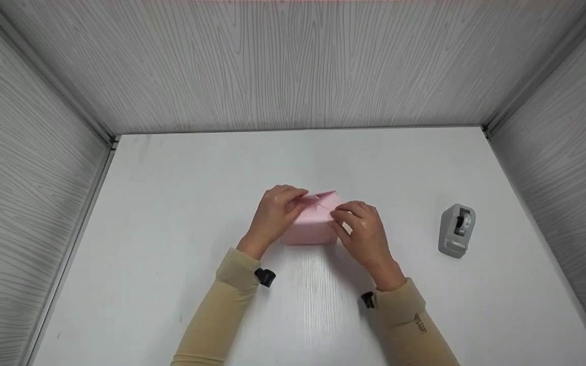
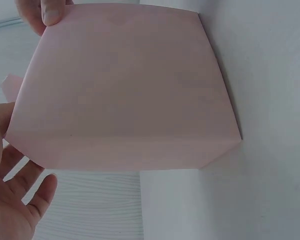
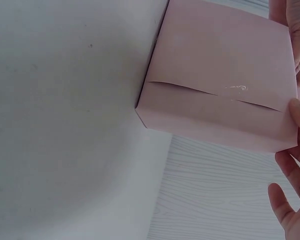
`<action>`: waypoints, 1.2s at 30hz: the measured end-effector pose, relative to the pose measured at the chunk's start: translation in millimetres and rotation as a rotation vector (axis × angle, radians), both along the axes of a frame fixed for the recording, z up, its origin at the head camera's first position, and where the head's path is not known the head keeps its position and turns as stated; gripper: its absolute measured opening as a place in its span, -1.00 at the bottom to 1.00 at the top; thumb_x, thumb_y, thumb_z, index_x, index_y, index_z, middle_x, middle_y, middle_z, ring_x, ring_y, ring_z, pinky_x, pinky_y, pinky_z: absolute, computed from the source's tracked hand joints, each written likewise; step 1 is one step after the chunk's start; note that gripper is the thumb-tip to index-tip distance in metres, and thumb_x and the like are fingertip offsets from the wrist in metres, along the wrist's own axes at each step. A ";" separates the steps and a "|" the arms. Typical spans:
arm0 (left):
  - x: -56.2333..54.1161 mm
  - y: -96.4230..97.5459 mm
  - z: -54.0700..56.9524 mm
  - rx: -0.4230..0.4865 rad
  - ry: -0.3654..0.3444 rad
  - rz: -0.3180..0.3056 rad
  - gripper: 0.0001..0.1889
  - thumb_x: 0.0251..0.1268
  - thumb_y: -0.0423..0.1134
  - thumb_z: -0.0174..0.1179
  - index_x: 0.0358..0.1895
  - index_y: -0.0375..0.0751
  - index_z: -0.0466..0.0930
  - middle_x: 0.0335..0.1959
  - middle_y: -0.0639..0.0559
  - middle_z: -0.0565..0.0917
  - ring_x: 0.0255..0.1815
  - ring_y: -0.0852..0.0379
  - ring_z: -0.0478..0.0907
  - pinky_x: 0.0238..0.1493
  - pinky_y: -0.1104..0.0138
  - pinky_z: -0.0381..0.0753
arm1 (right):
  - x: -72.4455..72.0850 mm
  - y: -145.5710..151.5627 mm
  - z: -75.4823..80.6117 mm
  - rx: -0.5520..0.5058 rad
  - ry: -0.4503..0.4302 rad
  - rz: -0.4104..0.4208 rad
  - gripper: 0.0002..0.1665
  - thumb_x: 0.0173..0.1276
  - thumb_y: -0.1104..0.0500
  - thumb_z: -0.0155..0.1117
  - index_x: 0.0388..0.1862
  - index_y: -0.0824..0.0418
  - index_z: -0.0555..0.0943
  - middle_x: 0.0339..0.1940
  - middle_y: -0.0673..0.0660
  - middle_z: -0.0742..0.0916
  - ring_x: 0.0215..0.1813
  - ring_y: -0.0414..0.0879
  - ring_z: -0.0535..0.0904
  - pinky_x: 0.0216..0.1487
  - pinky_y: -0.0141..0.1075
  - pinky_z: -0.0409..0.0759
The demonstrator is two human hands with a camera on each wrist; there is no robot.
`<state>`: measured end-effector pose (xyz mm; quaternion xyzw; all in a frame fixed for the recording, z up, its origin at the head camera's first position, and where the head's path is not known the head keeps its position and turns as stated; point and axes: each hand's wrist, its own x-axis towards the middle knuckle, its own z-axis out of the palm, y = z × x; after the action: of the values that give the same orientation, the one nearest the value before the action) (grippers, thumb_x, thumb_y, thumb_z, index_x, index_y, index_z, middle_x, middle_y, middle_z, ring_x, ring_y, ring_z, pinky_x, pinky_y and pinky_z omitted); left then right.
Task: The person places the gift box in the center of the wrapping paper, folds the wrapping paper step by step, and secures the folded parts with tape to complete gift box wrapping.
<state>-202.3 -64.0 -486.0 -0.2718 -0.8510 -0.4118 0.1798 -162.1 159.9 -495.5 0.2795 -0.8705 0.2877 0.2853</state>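
Observation:
A pink paper box [image 1: 311, 233] stands on the white table, its top made of loose, partly raised flaps [image 1: 327, 197]. At its upper left, my left hand [image 1: 271, 213] pinches the paper between thumb and fingers. My right hand [image 1: 367, 231] holds the upper right edge by thumb and fingertips. The left wrist view shows a smooth pink side [image 2: 125, 85], with left-hand fingers [image 2: 27, 185] at one top corner. In the right wrist view, a side [image 3: 220, 55] bears a seam with two gaps and a shiny patch between them. The box's inside is hidden.
A grey tape dispenser [image 1: 456, 231] stands on the table [image 1: 196, 168] to the right of the box. Wood-grain panels [image 1: 293, 66] rise at the back and both sides. Small black devices sit on both wrists.

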 end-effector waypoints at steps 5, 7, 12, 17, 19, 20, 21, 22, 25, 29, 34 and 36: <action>-0.7 4.2 1.5 -0.014 0.109 0.010 -0.85 0.24 -0.23 0.37 -0.19 -0.19 0.78 -0.28 0.04 0.71 -0.22 0.10 0.62 -0.04 0.13 0.50 | -0.8 -0.3 0.2 -0.006 -0.001 0.004 -0.84 0.11 0.27 0.55 -0.31 0.24 0.76 -0.23 0.07 0.70 -0.10 0.00 0.60 -0.09 -0.04 0.51; -0.8 5.5 1.6 -0.023 0.158 0.019 -0.88 0.23 -0.23 0.37 -0.25 -0.18 0.78 -0.31 0.06 0.72 -0.25 0.10 0.63 -0.08 0.13 0.51 | -1.1 -0.3 0.2 -0.012 -0.007 0.009 -0.84 0.11 0.28 0.55 -0.31 0.25 0.76 -0.23 0.07 0.70 -0.10 0.01 0.60 -0.10 -0.05 0.51; 1.4 6.7 1.0 -0.090 0.257 0.039 -0.98 0.19 -0.30 0.39 -0.36 -0.14 0.80 -0.34 0.07 0.72 -0.26 0.10 0.64 -0.11 0.13 0.53 | -1.2 -0.6 -0.3 -0.023 -0.006 0.019 -0.86 0.13 0.29 0.53 -0.31 0.25 0.75 -0.23 0.07 0.69 -0.11 0.00 0.60 -0.12 -0.07 0.52; 5.6 5.6 0.8 -0.156 0.286 0.033 -0.95 0.18 -0.35 0.38 -0.36 -0.13 0.81 -0.31 0.06 0.73 -0.20 0.09 0.64 -0.05 0.09 0.54 | -0.8 -1.0 -0.8 -0.026 0.013 0.024 -0.86 0.14 0.29 0.52 -0.30 0.26 0.73 -0.23 0.08 0.68 -0.11 0.01 0.60 -0.13 -0.08 0.53; 8.2 4.0 1.1 -0.176 0.271 0.016 -0.94 0.21 -0.33 0.35 -0.33 -0.15 0.80 -0.27 0.05 0.74 -0.16 0.08 0.64 -0.02 0.08 0.53 | -0.3 -1.2 -0.5 -0.018 0.008 0.017 -0.86 0.16 0.29 0.51 -0.29 0.26 0.74 -0.22 0.08 0.68 -0.10 0.00 0.60 -0.12 -0.09 0.52; 9.5 3.0 1.3 -0.184 0.255 0.004 -0.94 0.22 -0.31 0.35 -0.30 -0.16 0.80 -0.24 0.04 0.74 -0.14 0.07 0.63 -0.01 0.08 0.52 | -0.3 -1.2 -0.3 -0.015 0.008 0.015 -0.86 0.16 0.28 0.51 -0.29 0.26 0.74 -0.22 0.08 0.68 -0.10 0.00 0.60 -0.11 -0.09 0.53; 11.0 1.8 1.4 -0.196 0.238 -0.009 -0.91 0.24 -0.28 0.34 -0.27 -0.17 0.80 -0.20 0.03 0.74 -0.11 0.06 0.62 0.02 0.08 0.51 | -0.3 -1.2 -0.1 -0.011 0.005 0.011 -0.86 0.16 0.28 0.51 -0.29 0.26 0.74 -0.22 0.08 0.68 -0.10 0.00 0.60 -0.11 -0.10 0.53; 12.8 0.4 1.4 -0.210 0.220 -0.022 -0.87 0.23 -0.24 0.35 -0.23 -0.18 0.79 -0.16 0.02 0.74 -0.07 0.05 0.61 0.04 0.08 0.50 | -0.4 -1.2 -0.1 -0.009 0.003 0.007 -0.87 0.17 0.27 0.50 -0.29 0.25 0.74 -0.22 0.08 0.68 -0.10 -0.01 0.60 -0.10 -0.10 0.53; 17.6 -4.1 -0.5 -0.272 0.179 -0.053 -0.71 0.20 -0.10 0.39 -0.08 -0.17 0.75 -0.03 0.02 0.71 0.06 0.04 0.56 0.15 0.10 0.44 | -1.1 -1.0 -0.7 -0.004 0.010 0.002 -0.86 0.17 0.26 0.51 -0.29 0.25 0.74 -0.22 0.08 0.68 -0.10 -0.01 0.60 -0.11 -0.09 0.53; 21.5 -7.9 -5.5 -0.335 0.188 -0.062 -0.62 0.18 -0.09 0.42 0.04 -0.15 0.71 0.09 0.02 0.66 0.17 0.03 0.50 0.26 0.12 0.36 | -2.5 0.0 -3.1 0.009 0.020 0.011 -0.78 0.17 0.25 0.51 -0.19 0.24 0.71 -0.15 0.09 0.68 -0.06 0.00 0.60 -0.08 -0.05 0.53; 23.4 -8.7 -11.1 -0.307 0.246 -0.067 -0.65 0.18 -0.19 0.41 0.03 -0.18 0.71 0.08 -0.02 0.67 0.18 0.00 0.50 0.26 0.10 0.36 | -4.6 2.1 -3.8 0.109 -0.021 0.045 -0.48 0.25 0.26 0.43 0.20 0.23 0.58 0.22 0.14 0.59 0.26 0.04 0.48 0.19 0.02 0.44; 24.0 -8.7 -13.0 -0.295 0.264 -0.068 -0.67 0.19 -0.20 0.39 0.02 -0.18 0.71 0.06 -0.02 0.67 0.18 -0.01 0.50 0.26 0.09 0.37 | -5.8 2.8 -3.2 0.161 -0.042 0.062 -0.46 0.30 0.26 0.38 0.27 0.22 0.55 0.31 0.13 0.55 0.37 0.03 0.40 0.28 0.07 0.36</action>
<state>-178.2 -72.7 -499.1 -0.3752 -0.8614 -0.2494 0.2343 -167.9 162.7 -498.7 0.3223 -0.8875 0.2313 0.2345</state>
